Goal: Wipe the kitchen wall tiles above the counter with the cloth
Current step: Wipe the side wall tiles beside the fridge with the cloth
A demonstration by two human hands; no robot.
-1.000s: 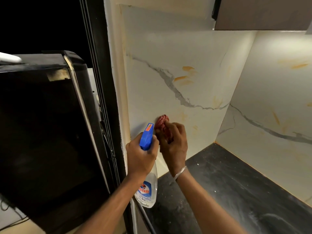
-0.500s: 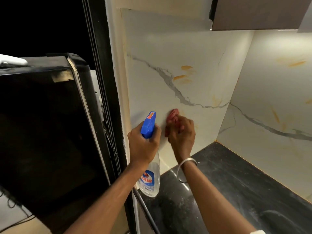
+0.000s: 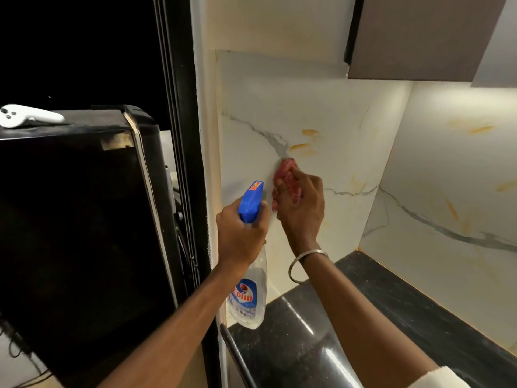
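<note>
- The cloth (image 3: 286, 182) is a small, reddish-pink bunch, crumpled, pressed flat against the white marble-look wall tiles (image 3: 330, 107).
- It sits on the left wall, just below a grey vein and 2 orange smears, well above the black counter (image 3: 419, 326).
- The right hand (image 3: 303, 208) holds the cloth, its grip curled round the wad; a silver bangle (image 3: 306, 264) hangs at the wrist.
- The left hand (image 3: 240, 236) has its grip closed round the neck of a clear spray bottle (image 3: 249, 298) with a blue trigger head.
- The bottle's blue label reads "Colin" in red letters; a small orange sticker on the head is unreadable.
- A white controller (image 3: 25, 116) lies on a black appliance (image 3: 78, 233) at left.
</note>
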